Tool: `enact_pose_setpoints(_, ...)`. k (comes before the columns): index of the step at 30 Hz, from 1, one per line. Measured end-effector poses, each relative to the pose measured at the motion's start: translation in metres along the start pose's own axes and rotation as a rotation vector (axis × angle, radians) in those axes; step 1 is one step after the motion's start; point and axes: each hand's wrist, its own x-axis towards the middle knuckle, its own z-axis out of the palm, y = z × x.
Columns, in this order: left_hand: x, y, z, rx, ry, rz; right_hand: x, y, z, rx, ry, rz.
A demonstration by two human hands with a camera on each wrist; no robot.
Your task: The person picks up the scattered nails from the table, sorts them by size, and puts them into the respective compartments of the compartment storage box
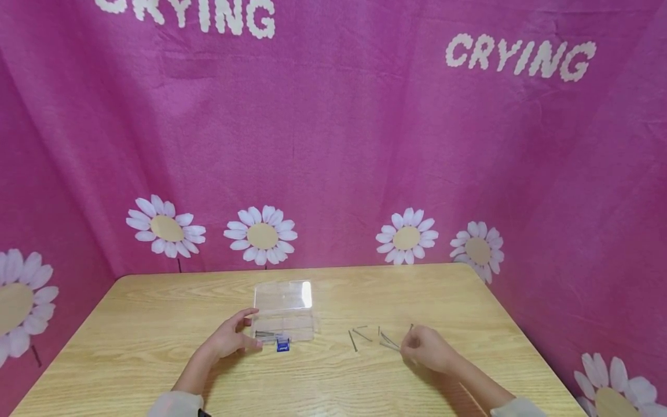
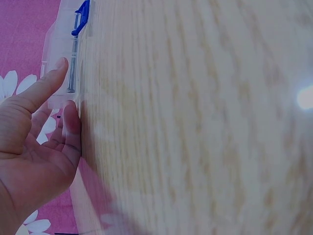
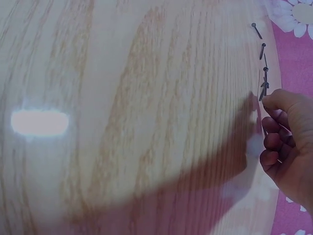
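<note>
A clear plastic box (image 1: 299, 335) with a blue latch (image 1: 283, 345) sits on the table, its lid (image 1: 281, 295) raised at the back. Several nails (image 1: 266, 334) lie inside at its front left. My left hand (image 1: 229, 337) holds the box's left end, thumb at the front and index finger toward the back; the thumb (image 2: 51, 83) shows against the box in the left wrist view. Right of the box, loose nails (image 1: 353, 341) are scattered on the tabletop. Beside them my right hand (image 1: 429, 349) has curled fingers and pinches a nail (image 1: 411, 327), mostly hidden by the fingers.
The wood-grain table (image 1: 323, 382) reaches back to a pink curtain (image 1: 333, 145) printed with daisies and white lettering. More of this curtain hangs along both sides. Light glares off the tabletop in both wrist views.
</note>
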Motion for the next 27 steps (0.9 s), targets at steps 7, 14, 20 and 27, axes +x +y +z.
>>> enact_pose_setpoints(7, -0.001, 0.001, -0.001, -0.001, -0.003, -0.001, 0.003, -0.004, -0.003, -0.02, 0.026, -0.007)
enact_pose_setpoints(14, -0.002, 0.003, -0.001, 0.001, -0.011, 0.007, 0.008, -0.01, -0.001, -0.035, 0.051, 0.026)
enact_pose_setpoints(20, -0.001, 0.002, -0.001, -0.003, -0.013, 0.013, 0.014, -0.017, 0.001, -0.058, 0.074, -0.02)
enact_pose_setpoints(27, 0.0, 0.0, -0.001, -0.014, -0.017, 0.024, 0.022, -0.026, 0.003, -0.081, 0.096, -0.067)
